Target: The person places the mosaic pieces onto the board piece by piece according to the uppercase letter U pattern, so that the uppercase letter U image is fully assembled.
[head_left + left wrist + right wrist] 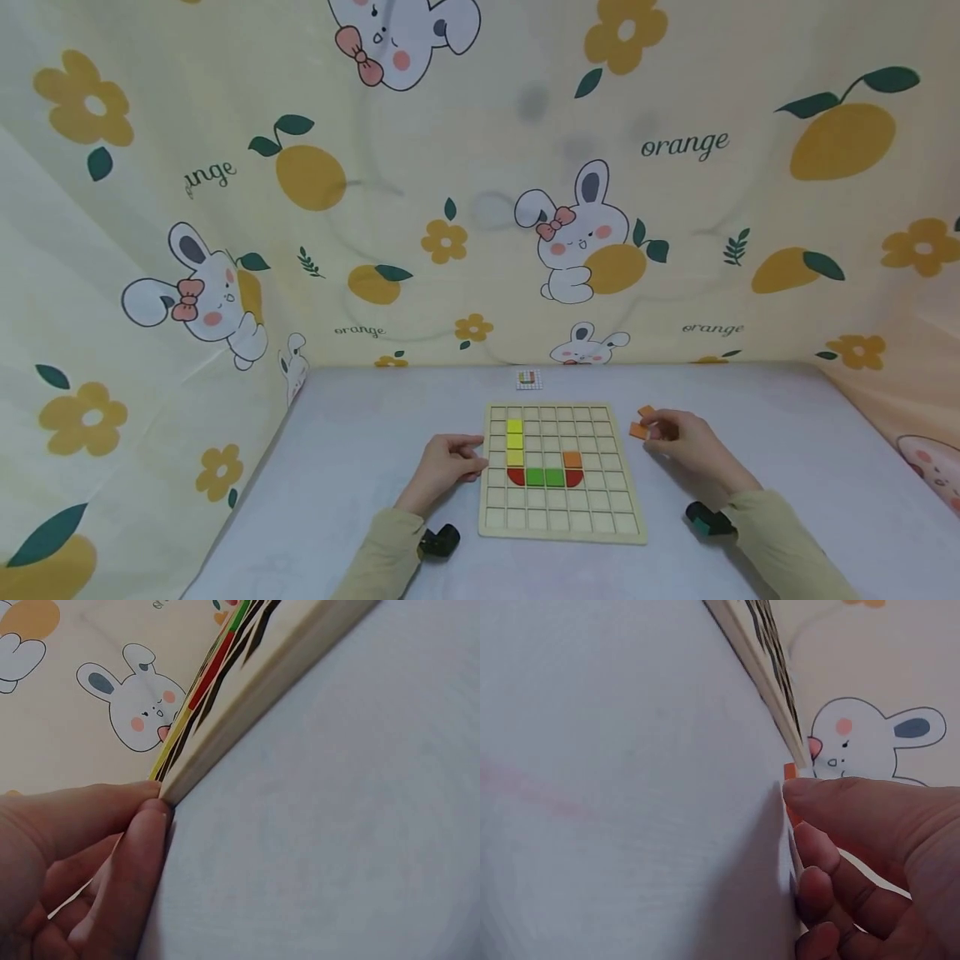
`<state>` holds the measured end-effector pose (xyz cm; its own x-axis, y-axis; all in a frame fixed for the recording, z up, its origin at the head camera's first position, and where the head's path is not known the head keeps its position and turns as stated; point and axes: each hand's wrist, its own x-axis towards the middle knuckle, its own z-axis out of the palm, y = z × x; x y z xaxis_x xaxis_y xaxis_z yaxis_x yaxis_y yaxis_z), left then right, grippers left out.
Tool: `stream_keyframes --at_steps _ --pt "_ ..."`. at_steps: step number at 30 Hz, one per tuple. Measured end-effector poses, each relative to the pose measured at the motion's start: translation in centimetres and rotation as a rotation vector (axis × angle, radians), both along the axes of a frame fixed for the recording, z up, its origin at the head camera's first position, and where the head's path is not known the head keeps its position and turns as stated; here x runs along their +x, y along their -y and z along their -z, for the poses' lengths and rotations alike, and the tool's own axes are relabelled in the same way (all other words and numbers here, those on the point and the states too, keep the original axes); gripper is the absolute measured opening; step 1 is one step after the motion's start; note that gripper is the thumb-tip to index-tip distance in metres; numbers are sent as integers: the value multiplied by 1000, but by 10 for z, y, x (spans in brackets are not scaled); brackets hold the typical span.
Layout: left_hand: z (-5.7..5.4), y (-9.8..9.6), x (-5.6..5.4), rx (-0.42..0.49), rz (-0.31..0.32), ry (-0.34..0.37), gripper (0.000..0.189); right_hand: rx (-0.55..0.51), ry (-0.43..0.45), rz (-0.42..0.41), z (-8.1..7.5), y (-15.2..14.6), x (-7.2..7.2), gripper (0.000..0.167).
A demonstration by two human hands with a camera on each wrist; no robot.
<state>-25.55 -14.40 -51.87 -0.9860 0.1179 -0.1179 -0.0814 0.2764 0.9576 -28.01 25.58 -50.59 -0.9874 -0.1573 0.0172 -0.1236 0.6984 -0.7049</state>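
A pale wooden grid board lies on the table between the hands. In its squares sit three yellow tiles, two red rounded tiles, two green tiles and one orange tile. My left hand holds the board's left edge with thumb and finger; the left wrist view shows these fingertips right at the edge. To the right of the board, my right hand pinches a loose orange tile. Another orange tile lies just beyond those fingers.
Behind the board, a small pattern card lies near the table's back edge. A printed cloth with rabbits and oranges hangs behind and beside the white table. Each wrist wears a black camera.
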Motion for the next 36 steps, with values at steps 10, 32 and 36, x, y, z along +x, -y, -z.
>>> stream_keyframes --at_steps 10,32,36 --pt "-1 -1 0 -2 -10 5 41 22 -10 19 -1 3 1 39" --pt "3 0 -1 8 3 -20 41 5 -19 34 -4 7 1 37" --pt "2 -1 -1 4 5 -22 41 -5 -36 3 -10 13 3 36"
